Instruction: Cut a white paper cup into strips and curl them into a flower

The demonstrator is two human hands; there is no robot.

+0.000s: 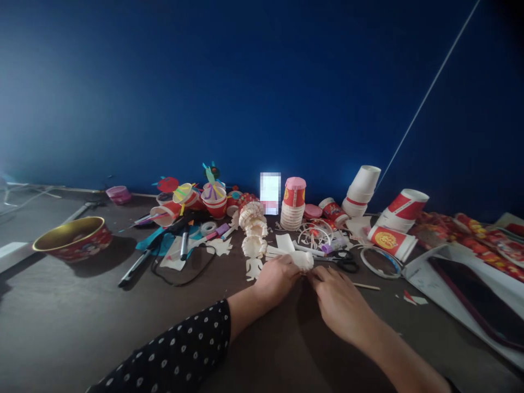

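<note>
Near the middle of the table, my left hand [277, 279] has its fingers closed on a white cut-paper piece [303, 260] with a rounded, ridged end. Fingers of my right hand [338, 299] pinch the same piece from its right side. Its lower edge is hidden behind both hands. Just left of it lies a chain of ringed white paper pieces [255, 244], with a small paper cutout [254, 268] at its near end. Black-handled scissors [347, 261] rest behind my right hand.
At the left stands a red bowl with a gold inside [76, 245]. A black marker [184, 244] and a dark cable [180, 284] lie left of centre. Stacked paper cups [362, 188] stand at the back right. A phone [478, 295] rests on a white sheet at the right.
</note>
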